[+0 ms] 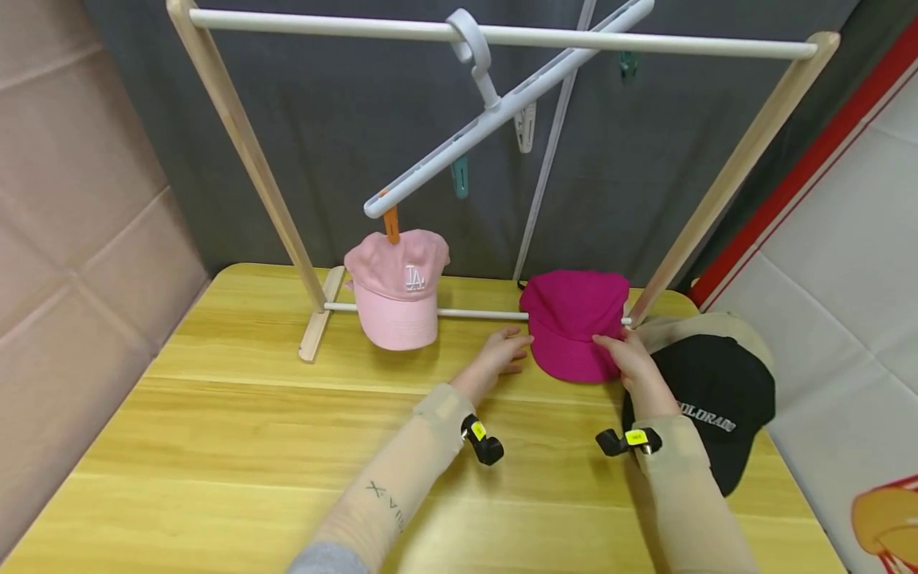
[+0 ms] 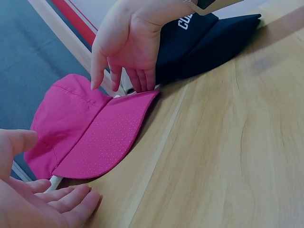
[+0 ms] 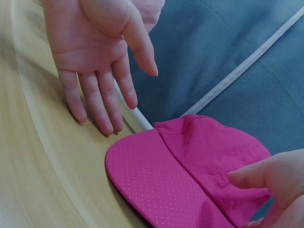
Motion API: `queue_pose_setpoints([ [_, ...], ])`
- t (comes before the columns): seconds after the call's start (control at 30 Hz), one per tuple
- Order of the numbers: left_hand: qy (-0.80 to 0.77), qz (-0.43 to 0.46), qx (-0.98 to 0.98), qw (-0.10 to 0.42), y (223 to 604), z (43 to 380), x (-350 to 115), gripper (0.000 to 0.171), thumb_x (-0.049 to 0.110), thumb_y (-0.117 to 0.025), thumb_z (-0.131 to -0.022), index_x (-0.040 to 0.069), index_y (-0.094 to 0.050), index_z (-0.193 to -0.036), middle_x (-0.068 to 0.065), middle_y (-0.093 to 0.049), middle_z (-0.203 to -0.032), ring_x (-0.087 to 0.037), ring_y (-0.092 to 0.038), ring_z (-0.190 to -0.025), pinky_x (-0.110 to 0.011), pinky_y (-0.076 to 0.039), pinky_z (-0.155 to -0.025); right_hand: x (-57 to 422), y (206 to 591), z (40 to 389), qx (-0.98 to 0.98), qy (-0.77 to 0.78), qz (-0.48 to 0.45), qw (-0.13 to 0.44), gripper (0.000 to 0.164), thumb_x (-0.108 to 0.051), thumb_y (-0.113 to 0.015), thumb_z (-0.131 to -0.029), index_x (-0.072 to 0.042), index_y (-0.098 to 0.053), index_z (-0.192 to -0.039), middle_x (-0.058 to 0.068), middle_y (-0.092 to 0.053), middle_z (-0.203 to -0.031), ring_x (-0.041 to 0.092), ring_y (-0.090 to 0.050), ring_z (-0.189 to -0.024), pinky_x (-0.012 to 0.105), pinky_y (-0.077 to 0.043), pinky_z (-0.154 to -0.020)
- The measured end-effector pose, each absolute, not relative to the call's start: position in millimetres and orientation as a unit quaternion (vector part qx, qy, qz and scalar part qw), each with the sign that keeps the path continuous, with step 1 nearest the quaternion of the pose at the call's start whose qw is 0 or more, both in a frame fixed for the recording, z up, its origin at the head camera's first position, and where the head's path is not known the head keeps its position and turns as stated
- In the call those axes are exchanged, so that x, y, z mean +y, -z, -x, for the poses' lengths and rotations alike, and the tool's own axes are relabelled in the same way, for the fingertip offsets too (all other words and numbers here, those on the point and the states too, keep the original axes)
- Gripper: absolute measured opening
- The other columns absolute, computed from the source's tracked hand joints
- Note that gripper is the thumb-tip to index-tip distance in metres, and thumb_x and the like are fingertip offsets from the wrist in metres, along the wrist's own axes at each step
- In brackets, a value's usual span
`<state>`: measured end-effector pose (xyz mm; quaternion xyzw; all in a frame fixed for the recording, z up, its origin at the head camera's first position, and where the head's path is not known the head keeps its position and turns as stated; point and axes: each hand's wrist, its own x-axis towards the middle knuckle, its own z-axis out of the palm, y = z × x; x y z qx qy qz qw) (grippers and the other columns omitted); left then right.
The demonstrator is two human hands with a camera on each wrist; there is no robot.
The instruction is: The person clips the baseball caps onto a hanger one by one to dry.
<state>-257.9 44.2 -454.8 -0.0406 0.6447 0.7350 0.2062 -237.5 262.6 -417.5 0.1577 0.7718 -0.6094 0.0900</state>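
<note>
A magenta cap (image 1: 577, 319) with a dotted brim sits at the back of the table, across the rack's low white bar. My left hand (image 1: 500, 356) is just left of it, fingers extended and apart from the cap in the left wrist view. On the other side, my right hand (image 1: 634, 367) is at the brim's right end; its fingers point down beside the brim, and whether they touch it is hard to tell. A pink cap (image 1: 398, 279) with white "LA" letters hangs from an orange clip (image 1: 390, 223) on the white hanger (image 1: 502, 108).
The hanger hooks over the top bar (image 1: 323, 25) of a wooden rack and slants across it. Teal clips (image 1: 460, 177) and a white clip (image 1: 525, 127) dangle from it. At right, a black cap (image 1: 706, 391) overlaps a beige cap (image 1: 746, 331), beside the rack's right post (image 1: 731, 183).
</note>
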Motion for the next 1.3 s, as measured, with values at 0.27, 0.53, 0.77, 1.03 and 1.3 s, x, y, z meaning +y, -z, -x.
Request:
queue_pose_setpoints([
  [0.27, -0.739, 0.041, 0.640, 0.208, 455, 258, 44, 0.062, 0.018, -0.063, -0.092, -0.001, -0.036, -0.144, -0.018, -0.049, -0.137, -0.031, -0.053, -0.119, -0.043, -0.050, -0.088, 261, 422, 237, 0.790, 0.588, -0.146, 0.099, 0.075, -0.012, -0.048, -0.098, 0.009, 0.004, -0.148, 0.029, 0.000, -0.154, 0.039, -0.006, -0.141, 0.049, -0.010, -0.113],
  [0.53, -0.733, 0.036, 0.647, 0.208, 457, 258, 42, 0.064, 0.019, -0.065, -0.091, -0.003, -0.035, -0.144, -0.017, -0.048, -0.137, -0.030, -0.055, -0.115, -0.040, -0.051, -0.086, 260, 423, 235, 0.802, 0.570, -0.149, 0.096, 0.071, -0.011, -0.049, -0.098, 0.011, -0.003, -0.147, 0.032, -0.009, -0.151, 0.043, -0.015, -0.138, 0.050, -0.017, -0.112],
  [0.77, -0.726, 0.038, 0.655, 0.208, 457, 258, 39, 0.062, 0.018, -0.064, -0.092, -0.005, -0.036, -0.143, -0.017, -0.047, -0.136, -0.028, -0.057, -0.108, -0.036, -0.052, -0.083, 258, 427, 234, 0.809, 0.563, -0.149, 0.082, 0.070, -0.007, -0.049, -0.096, 0.013, -0.005, -0.146, 0.033, -0.014, -0.149, 0.044, -0.020, -0.135, 0.050, -0.019, -0.111],
  [1.03, -0.718, 0.043, 0.667, 0.194, 459, 258, 40, 0.058, 0.015, -0.067, -0.090, -0.009, -0.042, -0.137, -0.017, -0.054, -0.125, -0.024, -0.060, -0.097, -0.033, -0.054, -0.077, 258, 431, 234, 0.812, 0.559, -0.151, 0.072, 0.074, -0.005, -0.052, -0.095, 0.013, -0.002, -0.146, 0.033, -0.013, -0.150, 0.044, -0.020, -0.136, 0.050, -0.020, -0.111],
  [1.3, -0.714, 0.046, 0.678, 0.169, 461, 257, 41, 0.049, 0.010, -0.069, -0.087, -0.012, -0.051, -0.127, -0.013, -0.061, -0.103, -0.018, -0.058, -0.082, -0.031, -0.054, -0.071, 256, 432, 231, 0.816, 0.551, -0.160, 0.069, 0.080, -0.007, -0.056, -0.093, 0.013, 0.000, -0.146, 0.034, -0.011, -0.150, 0.043, -0.020, -0.137, 0.050, -0.020, -0.111],
])
